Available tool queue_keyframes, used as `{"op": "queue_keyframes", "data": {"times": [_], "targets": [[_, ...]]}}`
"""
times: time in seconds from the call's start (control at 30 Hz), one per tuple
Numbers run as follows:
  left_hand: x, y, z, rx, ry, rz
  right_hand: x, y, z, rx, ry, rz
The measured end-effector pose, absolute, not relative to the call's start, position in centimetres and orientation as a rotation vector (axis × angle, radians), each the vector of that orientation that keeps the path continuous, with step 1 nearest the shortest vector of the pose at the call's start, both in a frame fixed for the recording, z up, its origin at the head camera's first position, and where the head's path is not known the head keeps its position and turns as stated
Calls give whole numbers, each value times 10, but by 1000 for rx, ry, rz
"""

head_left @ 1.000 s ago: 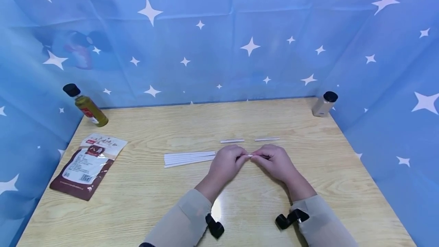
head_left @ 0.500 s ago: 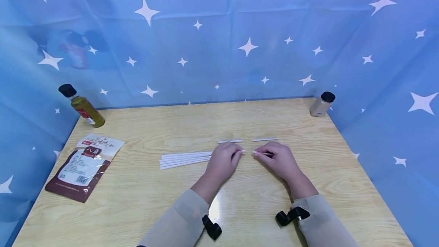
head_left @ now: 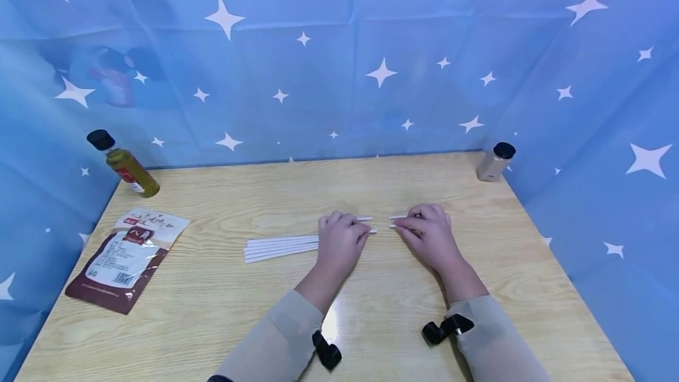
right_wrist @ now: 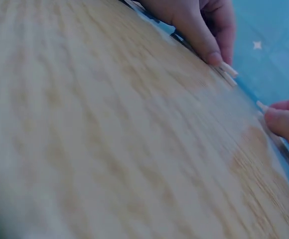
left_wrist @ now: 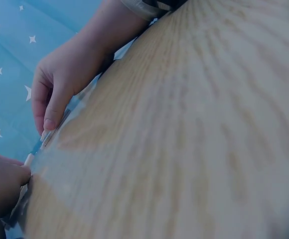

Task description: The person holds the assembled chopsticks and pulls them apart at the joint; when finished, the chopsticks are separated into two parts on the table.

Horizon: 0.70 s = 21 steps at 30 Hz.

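Note:
My left hand (head_left: 339, 240) pinches a short white stick (head_left: 373, 231) between thumb and fingers, its end poking out to the right. Facing it, my right hand (head_left: 428, 234) pinches a second short white stick (head_left: 392, 226), whose tip points left. A small gap separates the two tips, low over the table. Just beyond the fingers lie two more short sticks, a left one (head_left: 365, 218) and a right one (head_left: 398, 217), both partly hidden by the hands. In the right wrist view the left hand's stick (right_wrist: 228, 68) shows beside a lying stick.
Several long white sticks (head_left: 281, 248) lie fanned side by side, left of the left hand. A brown and white pouch (head_left: 119, 261) and a black-capped bottle (head_left: 131, 173) of yellow-green liquid are on the table's left. A black-lidded jar (head_left: 493, 164) stands at the back right corner.
The hands were together at one white stick; they have moved apart, each with a short piece. Both have since shifted slightly farther back, closer to the lying short sticks.

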<state>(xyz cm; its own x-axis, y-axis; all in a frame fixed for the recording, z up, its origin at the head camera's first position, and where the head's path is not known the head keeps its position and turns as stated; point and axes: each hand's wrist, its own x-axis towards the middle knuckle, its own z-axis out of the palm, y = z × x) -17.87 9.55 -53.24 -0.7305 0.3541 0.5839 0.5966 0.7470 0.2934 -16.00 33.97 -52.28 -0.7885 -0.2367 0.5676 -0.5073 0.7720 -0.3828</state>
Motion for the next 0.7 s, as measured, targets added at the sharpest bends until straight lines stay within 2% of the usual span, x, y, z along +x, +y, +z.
{"op": "queue_keyframes", "data": {"times": [0.3, 0.7], "targets": [[-186, 98, -532, -650, -2447, -606, -171, 342, -528, 565, -2494, 729], [-188, 104, -531, -637, -2516, -587, -168, 344, -526, 542, -2500, 702]]}}
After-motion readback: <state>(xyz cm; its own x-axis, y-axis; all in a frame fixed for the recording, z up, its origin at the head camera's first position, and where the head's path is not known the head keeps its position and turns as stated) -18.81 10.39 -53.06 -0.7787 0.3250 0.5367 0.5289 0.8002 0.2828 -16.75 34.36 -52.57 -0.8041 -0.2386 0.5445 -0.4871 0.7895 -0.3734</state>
